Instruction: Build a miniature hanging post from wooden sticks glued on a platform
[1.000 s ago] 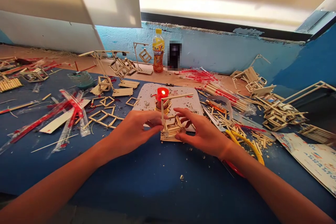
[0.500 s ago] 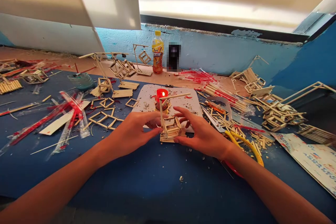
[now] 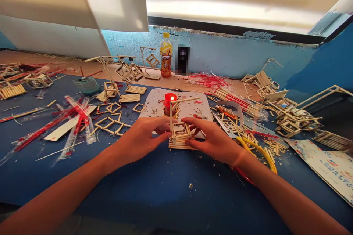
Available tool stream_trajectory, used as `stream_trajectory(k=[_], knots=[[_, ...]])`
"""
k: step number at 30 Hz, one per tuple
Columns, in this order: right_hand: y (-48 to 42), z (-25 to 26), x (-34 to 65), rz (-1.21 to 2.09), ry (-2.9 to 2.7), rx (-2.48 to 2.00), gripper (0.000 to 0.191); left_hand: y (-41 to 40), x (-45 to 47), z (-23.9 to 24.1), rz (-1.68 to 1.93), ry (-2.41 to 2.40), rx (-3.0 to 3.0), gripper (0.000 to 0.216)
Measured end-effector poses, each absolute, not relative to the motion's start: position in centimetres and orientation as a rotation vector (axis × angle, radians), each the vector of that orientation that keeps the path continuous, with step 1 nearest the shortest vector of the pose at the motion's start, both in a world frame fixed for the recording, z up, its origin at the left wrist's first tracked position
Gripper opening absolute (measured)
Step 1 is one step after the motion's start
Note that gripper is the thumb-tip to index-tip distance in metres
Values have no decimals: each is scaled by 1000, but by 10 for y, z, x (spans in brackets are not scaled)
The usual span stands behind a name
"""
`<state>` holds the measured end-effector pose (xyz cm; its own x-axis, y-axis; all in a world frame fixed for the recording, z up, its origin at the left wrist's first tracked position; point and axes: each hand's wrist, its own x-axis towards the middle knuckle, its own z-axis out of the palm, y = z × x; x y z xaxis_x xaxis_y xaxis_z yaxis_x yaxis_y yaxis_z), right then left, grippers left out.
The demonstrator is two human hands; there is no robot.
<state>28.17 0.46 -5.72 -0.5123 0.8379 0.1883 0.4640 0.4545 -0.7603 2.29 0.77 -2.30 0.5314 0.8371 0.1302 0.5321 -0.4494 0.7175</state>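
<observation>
A small wooden-stick model (image 3: 180, 146), with a raft-like base, a cube frame and an upright post carrying a long arm, stands on the blue tabletop. My left hand (image 3: 143, 134) pinches its left side near the foot of the post, with thumb in front and fingers behind. From the right, my right hand (image 3: 215, 137) grips the cube frame, thumb low at the base and index finger on the upper edge. Just behind the model, a lit red candle (image 3: 171, 103) stands on a whitish board (image 3: 154, 99) strewn with dark bits.
Stick frames (image 3: 110, 124) and red-and-clear plastic wrappers (image 3: 79, 117) lie on the left. At right are yellow-handled scissors (image 3: 268, 158), cut sticks (image 3: 271, 147), a stack of stick models (image 3: 293, 121) and a printed paper (image 3: 328, 172). A drink bottle (image 3: 166, 57) stands by the wall.
My right hand's raised fingers have come down and closed in on the cube frame. My left hand keeps its place at the post.
</observation>
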Motion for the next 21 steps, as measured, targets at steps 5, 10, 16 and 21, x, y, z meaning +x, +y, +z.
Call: stream_trajectory(k=[5, 10, 16, 21], knots=[[5, -59, 282, 859, -2144, -1091, 52, 9, 23, -24, 647, 1071, 2179, 8], [4, -58, 281, 878, -2163, -1096, 60, 8, 23, -24, 640, 1075, 2197, 10], [4, -59, 282, 867, -2178, -1099, 65, 9, 23, -25, 643, 1084, 2228, 23], [4, -61, 283, 848, -2178, -1107, 68, 10, 23, -27, 637, 1097, 2265, 20]])
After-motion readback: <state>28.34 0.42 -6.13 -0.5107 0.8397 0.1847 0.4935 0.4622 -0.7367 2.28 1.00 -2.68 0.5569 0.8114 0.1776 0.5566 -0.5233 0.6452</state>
